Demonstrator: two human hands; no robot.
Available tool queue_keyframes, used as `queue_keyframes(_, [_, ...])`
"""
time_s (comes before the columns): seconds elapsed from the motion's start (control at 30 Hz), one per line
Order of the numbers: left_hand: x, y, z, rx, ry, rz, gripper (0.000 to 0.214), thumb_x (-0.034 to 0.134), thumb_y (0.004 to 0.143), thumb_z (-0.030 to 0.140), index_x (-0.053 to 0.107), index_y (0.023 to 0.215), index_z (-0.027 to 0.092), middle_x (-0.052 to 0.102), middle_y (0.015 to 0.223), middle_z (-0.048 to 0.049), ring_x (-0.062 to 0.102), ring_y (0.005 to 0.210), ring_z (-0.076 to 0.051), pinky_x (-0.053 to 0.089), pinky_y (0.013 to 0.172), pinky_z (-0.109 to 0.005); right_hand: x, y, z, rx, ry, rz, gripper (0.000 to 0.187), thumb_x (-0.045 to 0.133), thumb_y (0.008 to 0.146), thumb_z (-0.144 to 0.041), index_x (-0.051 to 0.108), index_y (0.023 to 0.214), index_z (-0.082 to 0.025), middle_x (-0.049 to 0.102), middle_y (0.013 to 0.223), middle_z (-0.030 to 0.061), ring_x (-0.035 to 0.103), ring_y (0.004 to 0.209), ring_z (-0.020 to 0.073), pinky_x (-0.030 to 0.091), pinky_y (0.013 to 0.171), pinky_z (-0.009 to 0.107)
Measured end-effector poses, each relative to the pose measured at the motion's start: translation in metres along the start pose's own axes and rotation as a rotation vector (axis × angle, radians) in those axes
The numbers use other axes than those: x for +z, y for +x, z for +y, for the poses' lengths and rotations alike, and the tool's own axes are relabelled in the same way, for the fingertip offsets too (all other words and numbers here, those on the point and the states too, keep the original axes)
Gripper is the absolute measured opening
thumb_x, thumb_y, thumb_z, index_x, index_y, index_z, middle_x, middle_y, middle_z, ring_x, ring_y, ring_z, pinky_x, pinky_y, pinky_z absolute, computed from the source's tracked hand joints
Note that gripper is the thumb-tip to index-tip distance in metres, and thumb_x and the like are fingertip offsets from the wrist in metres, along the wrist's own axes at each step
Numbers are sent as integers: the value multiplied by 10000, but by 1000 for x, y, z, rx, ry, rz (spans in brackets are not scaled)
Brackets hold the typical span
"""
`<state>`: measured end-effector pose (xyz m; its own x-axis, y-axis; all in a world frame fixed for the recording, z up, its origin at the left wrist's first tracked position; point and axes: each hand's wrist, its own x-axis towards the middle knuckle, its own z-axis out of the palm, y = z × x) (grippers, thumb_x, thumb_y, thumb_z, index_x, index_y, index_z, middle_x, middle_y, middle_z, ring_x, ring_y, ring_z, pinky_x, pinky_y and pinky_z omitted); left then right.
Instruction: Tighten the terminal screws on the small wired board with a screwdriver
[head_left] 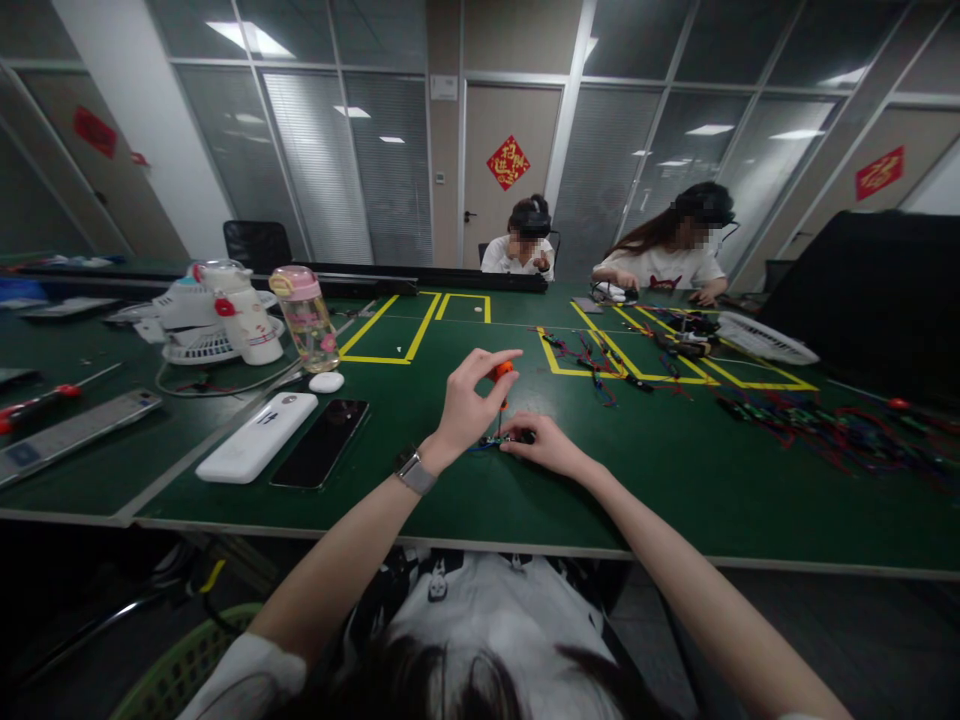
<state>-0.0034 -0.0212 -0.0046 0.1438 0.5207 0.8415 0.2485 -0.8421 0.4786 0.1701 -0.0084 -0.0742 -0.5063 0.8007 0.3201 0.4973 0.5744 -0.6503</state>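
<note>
An orange-handled screwdriver (504, 371) stands upright in the grip of my left hand (472, 395), its handle between thumb and fingers. The shaft points down at a small circuit board with wires (491, 441) on the green table. My right hand (546, 445) rests low on the table, fingers closed on that board beside the screwdriver's tip. Part of the board is hidden under the right fingers, and a blue wire shows at its left end.
Left of my hands lie a black phone (320, 444), a white power bank (257, 438) and a white earbud case (326, 383). A bottle (306, 320) stands behind them. Wired boards (825, 425) are heaped at right. Two people (525, 240) sit across the table.
</note>
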Motion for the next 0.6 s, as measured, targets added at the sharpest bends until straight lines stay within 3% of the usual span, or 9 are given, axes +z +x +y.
queue_keyframes(0.13, [-1,1,0,15,91,67,152,646,874,217,684,1020,230,551,852,-4,551,777,-137,483,738,-278,0,0,0,5,-4,-5,163,701,782,-218,735,935,-172,593,757,16,551,696,145,430,661,263])
queue_keyframes(0.3, [-1,-1,-3,-12,24,-7,320,411,992,214,574,1265,248,600,1092,-57,591,985,-159,480,873,-316,1,0,2,-8,8,-1,165,704,780,-222,730,935,-172,604,767,16,563,715,148,435,681,267])
queue_keyframes(0.4, [0,-1,-5,-33,-83,-48,351,387,997,207,524,1318,242,607,1183,-72,625,981,-154,498,874,-314,1,0,3,-8,-3,3,167,704,779,-223,730,936,-173,602,764,14,563,714,148,434,681,267])
queue_keyframes(0.6, [0,1,-2,0,57,60,164,608,896,209,673,1045,231,581,901,-17,575,814,-140,491,769,-282,0,-1,1,9,-4,-4,163,698,784,-221,735,937,-178,588,752,10,552,699,146,426,668,266])
